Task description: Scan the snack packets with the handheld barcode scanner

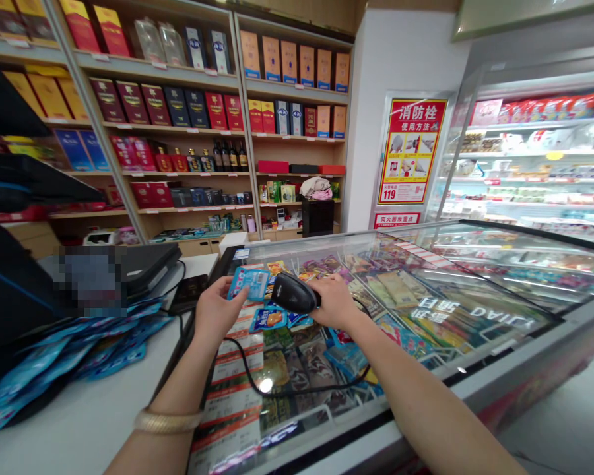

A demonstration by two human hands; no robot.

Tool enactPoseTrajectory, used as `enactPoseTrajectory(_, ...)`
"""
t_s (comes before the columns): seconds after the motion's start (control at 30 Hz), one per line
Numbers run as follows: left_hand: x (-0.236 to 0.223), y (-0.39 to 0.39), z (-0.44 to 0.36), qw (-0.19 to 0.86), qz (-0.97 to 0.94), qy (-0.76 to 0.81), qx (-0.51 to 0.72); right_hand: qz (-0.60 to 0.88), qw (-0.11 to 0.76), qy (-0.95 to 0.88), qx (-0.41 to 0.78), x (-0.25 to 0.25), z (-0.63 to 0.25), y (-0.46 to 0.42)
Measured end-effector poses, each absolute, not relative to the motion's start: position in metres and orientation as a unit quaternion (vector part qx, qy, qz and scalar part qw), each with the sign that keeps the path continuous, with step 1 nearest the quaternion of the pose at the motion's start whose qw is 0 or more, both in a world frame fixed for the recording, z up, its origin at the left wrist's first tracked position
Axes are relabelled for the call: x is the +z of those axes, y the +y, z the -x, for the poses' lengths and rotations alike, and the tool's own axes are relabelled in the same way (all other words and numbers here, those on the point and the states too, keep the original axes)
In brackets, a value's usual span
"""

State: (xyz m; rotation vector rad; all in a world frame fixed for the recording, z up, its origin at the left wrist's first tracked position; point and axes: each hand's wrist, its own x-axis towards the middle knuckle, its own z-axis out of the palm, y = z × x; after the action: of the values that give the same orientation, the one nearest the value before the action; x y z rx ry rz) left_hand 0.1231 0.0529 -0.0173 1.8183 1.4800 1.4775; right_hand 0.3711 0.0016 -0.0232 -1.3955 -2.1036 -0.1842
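Observation:
My left hand [219,309] pinches a small light-blue snack packet [250,284] by its edge, its printed side facing up. In my right hand [335,302] is a black handheld barcode scanner [293,293], its head close to the right side of that packet. Below the scanner, more blue packets [268,319] lie on the glass top of the chest freezer [321,412]. The scanner's black cable [297,392] loops across the glass. On the white counter at the left lies a spread pile of similar blue packets [94,346].
Dark checkout equipment [10,264] stands at the far left, with a black box [146,267] behind the pile. Shelves of boxed bottles [178,105] line the back wall. A red fire-hydrant poster [412,150] and a lit refrigerated display [539,152] are at the right.

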Motion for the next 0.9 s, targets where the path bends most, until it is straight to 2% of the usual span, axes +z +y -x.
enactPoseTrajectory(0.57,-0.018,0.052,-0.122,0.213,-0.622,0.539,0.527,0.54,0.292,-0.787,-0.063,-0.023,-0.371,0.001)
enactPoseTrajectory(0.7,-0.012,0.052,-0.125,0.321,-0.486,0.54,0.607,0.537,0.306,-0.784,-0.059,-0.025,-0.371,0.003)
enactPoseTrajectory(0.8,0.003,0.051,-0.121,0.397,-0.361,0.469,0.701,0.538,0.316,-0.78,-0.057,-0.027,-0.372,0.005)
enactPoseTrajectory(0.9,0.023,0.051,-0.102,0.415,-0.212,0.387,0.796,0.541,0.328,-0.773,-0.052,-0.029,-0.375,0.007)
